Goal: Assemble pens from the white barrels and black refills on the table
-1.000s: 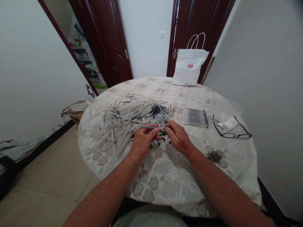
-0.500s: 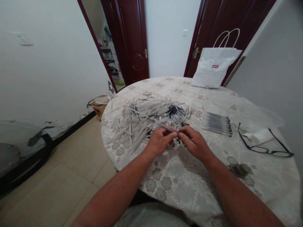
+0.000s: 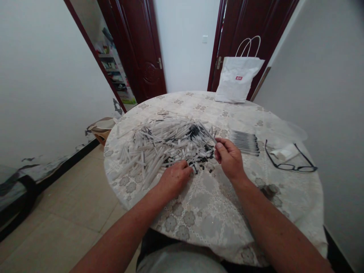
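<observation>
My right hand (image 3: 229, 157) pinches a slim, translucent pen (image 3: 209, 132) near its lower end; it slants up and left over the edge of the pile. My left hand (image 3: 175, 178) rests at the near edge of the pile with its fingers curled down; what they hold, if anything, is hidden. Beyond it spreads a heap of clear pen barrels (image 3: 150, 151), mixed with thin dark refills (image 3: 195, 131) and small clear and black caps (image 3: 186, 149). To the right of my right hand lies a neat row of pens with dark ends (image 3: 245, 143).
A patterned cloth covers the round table (image 3: 204, 220). Black-framed glasses (image 3: 295, 168) lie at the right beside a white crumpled packet (image 3: 286, 152). A small dark object (image 3: 269, 190) sits nearer me. A white paper bag (image 3: 239, 81) stands at the back.
My hands have parted: the left has dropped to the pile's near edge, while the right keeps the pen, now tilted more steeply. The view has turned slightly right.
</observation>
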Motion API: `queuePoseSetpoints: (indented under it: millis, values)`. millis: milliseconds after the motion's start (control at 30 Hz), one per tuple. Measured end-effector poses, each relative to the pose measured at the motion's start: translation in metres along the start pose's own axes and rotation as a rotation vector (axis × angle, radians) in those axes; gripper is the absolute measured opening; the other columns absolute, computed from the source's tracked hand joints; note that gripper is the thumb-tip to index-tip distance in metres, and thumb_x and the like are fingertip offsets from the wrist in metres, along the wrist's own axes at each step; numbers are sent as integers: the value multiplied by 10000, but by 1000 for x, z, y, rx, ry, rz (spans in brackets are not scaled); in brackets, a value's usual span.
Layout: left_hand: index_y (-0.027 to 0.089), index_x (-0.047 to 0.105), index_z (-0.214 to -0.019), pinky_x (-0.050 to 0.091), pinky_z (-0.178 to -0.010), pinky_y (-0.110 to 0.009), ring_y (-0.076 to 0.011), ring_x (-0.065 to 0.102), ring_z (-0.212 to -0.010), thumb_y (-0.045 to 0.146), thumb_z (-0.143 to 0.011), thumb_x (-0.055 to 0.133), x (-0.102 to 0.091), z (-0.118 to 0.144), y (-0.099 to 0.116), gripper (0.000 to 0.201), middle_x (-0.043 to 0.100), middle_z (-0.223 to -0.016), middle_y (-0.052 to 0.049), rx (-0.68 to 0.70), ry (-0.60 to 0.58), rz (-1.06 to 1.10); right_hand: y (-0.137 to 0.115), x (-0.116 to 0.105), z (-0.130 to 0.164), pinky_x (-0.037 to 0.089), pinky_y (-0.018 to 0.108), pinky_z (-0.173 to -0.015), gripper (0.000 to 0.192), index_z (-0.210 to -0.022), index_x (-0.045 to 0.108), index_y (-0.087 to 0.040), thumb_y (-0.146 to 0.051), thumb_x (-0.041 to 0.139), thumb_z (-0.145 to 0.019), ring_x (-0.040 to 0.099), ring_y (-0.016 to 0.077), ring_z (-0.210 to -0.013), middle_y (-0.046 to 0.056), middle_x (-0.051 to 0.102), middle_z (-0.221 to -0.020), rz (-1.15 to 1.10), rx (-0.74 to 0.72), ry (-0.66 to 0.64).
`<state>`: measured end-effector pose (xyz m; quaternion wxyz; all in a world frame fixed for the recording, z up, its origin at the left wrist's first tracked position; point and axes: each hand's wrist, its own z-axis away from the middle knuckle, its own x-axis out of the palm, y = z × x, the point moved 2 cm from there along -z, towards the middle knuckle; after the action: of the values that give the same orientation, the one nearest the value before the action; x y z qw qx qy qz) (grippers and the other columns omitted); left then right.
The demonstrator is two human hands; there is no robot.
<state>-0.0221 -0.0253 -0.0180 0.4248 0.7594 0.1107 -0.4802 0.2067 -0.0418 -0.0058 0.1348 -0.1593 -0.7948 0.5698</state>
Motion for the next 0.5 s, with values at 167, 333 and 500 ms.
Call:
queuePoseSetpoints:
  millis: [167,333,500]
  values:
    - [211,656,-969,462,-790,-308,-224,583,-940,209,-954,510,8,-9,3,146,613,-1036,-91,106,-177,-444,-2,0,0,351,218,-449,307,-1117,658,-188,-419,611,-919,465,105,-506,-44,545,-642,-26,-18,16]
    - [207,646,-1030,470,-802,-333,-225,610,-904,281,-975,517,-5,-9,3,158,660,-988,-83,83,-64,-222,-3,-1,0,338,215,-456,263,-1067,645,-194,-413,567,-943,450,105,-498,-57,502,-592,-63,-19,22]
    - [213,680,-1025,451,-622,-259,-136,584,-661,406,-911,643,-25,-20,-1,227,672,-829,-12,-171,245,504,-6,-1,1,301,212,-453,265,-1017,639,-190,-424,525,-967,397,101,-476,-67,469,-551,-48,2,35]
